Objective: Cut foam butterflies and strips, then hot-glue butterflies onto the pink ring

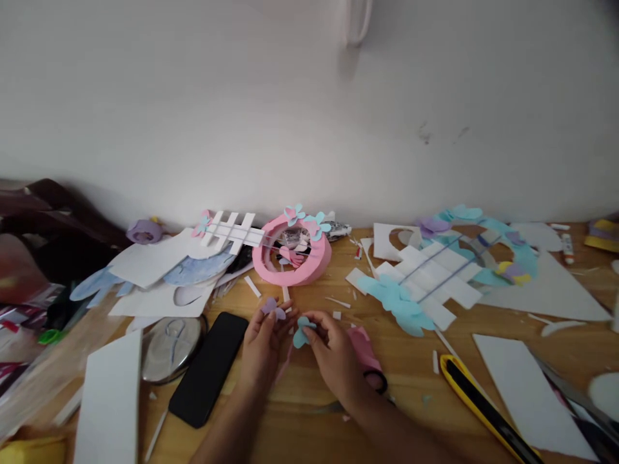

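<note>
In my left hand a small purple paper flower is pinched between thumb and fingers. My right hand grips a light blue paper flower close beside it. Just beyond both hands lies a pink ring with a white slatted neck and strings across it; blue and pink flowers sit on its rim. Pink paper and the dark handle of scissors show partly behind my right wrist.
A black phone and a round metal tin lie left. A yellow utility knife is at the right front. At the back right lies a blue ring with white slats. White boards and paper scraps are scattered about; a wall stands behind.
</note>
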Action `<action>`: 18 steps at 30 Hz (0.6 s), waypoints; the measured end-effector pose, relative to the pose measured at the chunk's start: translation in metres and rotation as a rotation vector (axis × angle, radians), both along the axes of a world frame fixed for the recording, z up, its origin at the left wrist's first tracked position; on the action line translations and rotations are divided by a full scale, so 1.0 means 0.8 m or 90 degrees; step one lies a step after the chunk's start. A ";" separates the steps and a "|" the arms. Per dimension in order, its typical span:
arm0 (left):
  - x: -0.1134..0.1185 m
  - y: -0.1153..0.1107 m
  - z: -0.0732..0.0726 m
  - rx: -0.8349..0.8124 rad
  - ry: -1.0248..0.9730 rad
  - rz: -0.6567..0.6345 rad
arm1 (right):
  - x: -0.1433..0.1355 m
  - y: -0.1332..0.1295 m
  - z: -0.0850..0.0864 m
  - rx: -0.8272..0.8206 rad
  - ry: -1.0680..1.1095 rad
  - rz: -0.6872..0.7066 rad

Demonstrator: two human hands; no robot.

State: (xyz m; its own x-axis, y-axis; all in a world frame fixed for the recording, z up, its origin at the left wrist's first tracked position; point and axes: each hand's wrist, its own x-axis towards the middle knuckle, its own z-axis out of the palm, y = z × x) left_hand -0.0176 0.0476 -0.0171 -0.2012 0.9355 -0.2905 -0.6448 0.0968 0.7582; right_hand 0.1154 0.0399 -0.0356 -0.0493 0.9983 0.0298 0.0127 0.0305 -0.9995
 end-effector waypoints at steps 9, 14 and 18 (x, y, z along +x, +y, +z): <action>0.003 0.000 -0.012 -0.012 -0.022 -0.073 | -0.003 0.004 -0.009 -0.035 0.104 -0.005; 0.004 0.003 -0.019 0.009 0.011 -0.085 | -0.002 0.005 -0.008 -0.037 0.113 -0.016; 0.005 0.002 -0.023 0.032 0.113 -0.097 | 0.000 0.006 -0.009 -0.044 0.115 -0.024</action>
